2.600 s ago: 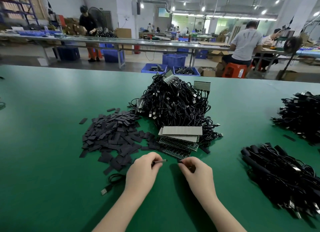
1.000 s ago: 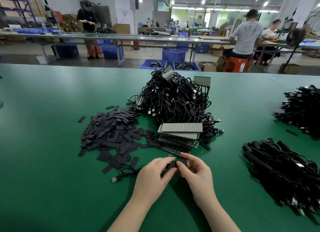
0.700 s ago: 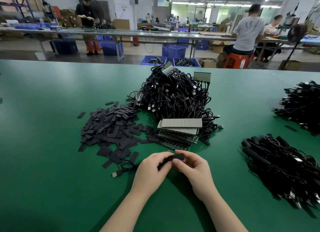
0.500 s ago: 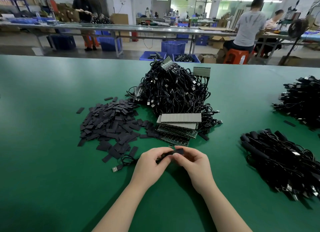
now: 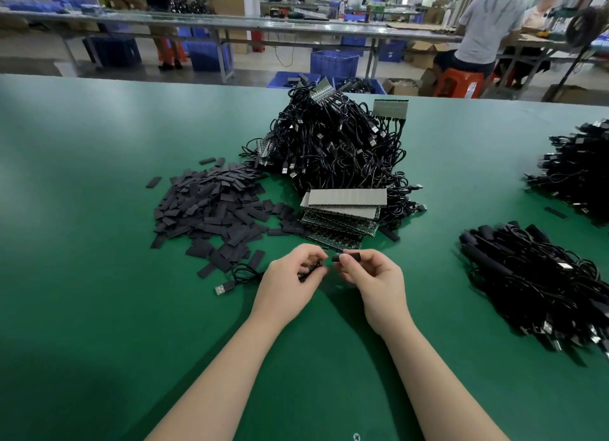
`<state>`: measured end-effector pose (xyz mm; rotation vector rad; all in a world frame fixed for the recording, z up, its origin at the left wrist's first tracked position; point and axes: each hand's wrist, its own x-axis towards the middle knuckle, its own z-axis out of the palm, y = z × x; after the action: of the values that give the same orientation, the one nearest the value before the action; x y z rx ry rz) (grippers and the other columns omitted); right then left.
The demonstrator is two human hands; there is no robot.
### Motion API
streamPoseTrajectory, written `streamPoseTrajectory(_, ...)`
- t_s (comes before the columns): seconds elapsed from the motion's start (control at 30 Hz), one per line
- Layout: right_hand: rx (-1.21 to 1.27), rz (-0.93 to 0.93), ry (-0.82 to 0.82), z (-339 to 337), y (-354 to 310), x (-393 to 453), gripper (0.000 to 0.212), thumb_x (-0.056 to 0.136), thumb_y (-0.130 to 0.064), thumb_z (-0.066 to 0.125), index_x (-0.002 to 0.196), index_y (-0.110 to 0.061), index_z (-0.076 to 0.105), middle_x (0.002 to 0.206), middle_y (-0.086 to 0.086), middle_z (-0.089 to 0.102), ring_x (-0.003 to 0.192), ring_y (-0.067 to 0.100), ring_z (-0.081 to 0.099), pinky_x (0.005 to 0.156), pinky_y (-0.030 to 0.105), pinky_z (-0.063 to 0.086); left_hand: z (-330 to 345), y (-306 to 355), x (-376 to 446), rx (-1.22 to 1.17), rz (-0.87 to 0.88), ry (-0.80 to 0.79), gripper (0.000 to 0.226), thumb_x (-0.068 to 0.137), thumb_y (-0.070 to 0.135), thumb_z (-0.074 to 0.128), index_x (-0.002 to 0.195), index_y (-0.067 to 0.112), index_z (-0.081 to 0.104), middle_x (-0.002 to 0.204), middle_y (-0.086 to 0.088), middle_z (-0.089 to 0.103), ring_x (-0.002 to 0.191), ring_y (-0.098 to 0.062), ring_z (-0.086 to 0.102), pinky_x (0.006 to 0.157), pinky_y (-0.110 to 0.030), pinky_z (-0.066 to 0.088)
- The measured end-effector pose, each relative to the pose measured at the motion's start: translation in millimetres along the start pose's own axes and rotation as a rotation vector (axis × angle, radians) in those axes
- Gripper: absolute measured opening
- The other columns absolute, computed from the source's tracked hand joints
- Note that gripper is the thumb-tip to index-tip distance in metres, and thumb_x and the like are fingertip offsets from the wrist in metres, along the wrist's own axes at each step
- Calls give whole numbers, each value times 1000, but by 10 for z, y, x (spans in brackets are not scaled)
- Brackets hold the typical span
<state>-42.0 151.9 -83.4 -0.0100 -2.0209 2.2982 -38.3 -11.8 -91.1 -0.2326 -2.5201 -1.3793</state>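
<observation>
The cable [image 5: 243, 272] is pinched by its end in the left grip [image 5: 290, 285], the slack trailed off to that grip's left on the worktop [image 5: 99, 309]. Just right of it, a black sleeve [image 5: 347, 257] is pinched in the right grip [image 5: 372, 282], long axis left-right, mouth pointed left. Sleeving is judged under way; next, mouth and end must be aligned and joined.

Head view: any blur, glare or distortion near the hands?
Head view: left hand and right hand fairly sharp, the black sleeve in the right readable; soft shadows under both forearms; pale sheen on the green table at far left; wide-angle bending toward the edges.
</observation>
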Motion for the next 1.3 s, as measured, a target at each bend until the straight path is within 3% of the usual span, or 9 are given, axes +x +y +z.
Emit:
streamPoseTrajectory(0.1, 28, -2, 6, 19, -4, 3, 19, 88, -9, 73, 79, -25, 76, 84, 4, 77, 81, 14, 73, 71, 22, 57, -5, 4, 0, -4, -52, 19, 39, 82, 35, 74, 92, 59, 45, 85, 23, 67, 84, 8, 61, 77, -16, 51)
streamPoseTrajectory(0.17, 48, -7, 16, 24, -8, 1, 16, 89, -7, 71, 82, -21, 73, 84, 4, 77, 82, 14, 74, 69, 19, 56, 6, 8, 1, -5, -56, 37, 38, 80, 34, 77, 89, 59, 50, 84, 24, 67, 84, 9, 62, 78, -14, 51)
streamPoseTrajectory(0.3, 59, -8, 33, 24, -1, -2, 13, 90, -6, 70, 84, -18, 71, 82, 2, 76, 80, 14, 74, 69, 19, 56, 19, 18, -10, 48, -8, 71, 19, 81, 32, 77, 94, 40, 68, 88, 24, 69, 85, 6, 63, 80, -17, 52)
streamPoseTrajectory(0.5, 56, -7, 21, 15, -7, 3, 21, 90, -11, 71, 77, -27, 75, 76, 0, 75, 73, 9, 71, 66, 18, 54, 11, 61, -30, 104, 91, 87, 20, 88, 33, 70, 108, 32, 74, 103, 18, 71, 97, 4, 61, 82, -9, 46)
streamPoseTrajectory(0.97, -56, -40, 0, 30, 16, -18, 13, 89, -10, 72, 81, -20, 72, 78, 2, 75, 72, 10, 69, 67, 19, 55, 0, 89, -35, 156, 112, 62, 23, 88, 21, 69, 110, 28, 75, 96, 13, 70, 93, -2, 59, 80, -23, 49)
streamPoseTrajectory(1.13, -92, -49, -5, 43, -10, -35, 13, 86, -11, 76, 79, -21, 73, 78, 9, 74, 69, 12, 66, 64, 19, 54, -5, 83, -35, 158, 116, 61, 24, 88, 17, 69, 111, 24, 75, 100, 10, 70, 94, -4, 59, 83, -20, 46)
streamPoseTrajectory(1.3, -132, -52, -14, 79, -30, -63, 11, 84, -10, 77, 82, -19, 72, 73, -7, 73, 64, 3, 64, 63, 15, 51, 10, 72, -37, 124, 115, 76, 25, 85, 15, 71, 110, 21, 75, 104, 9, 71, 99, -1, 59, 87, -8, 42)
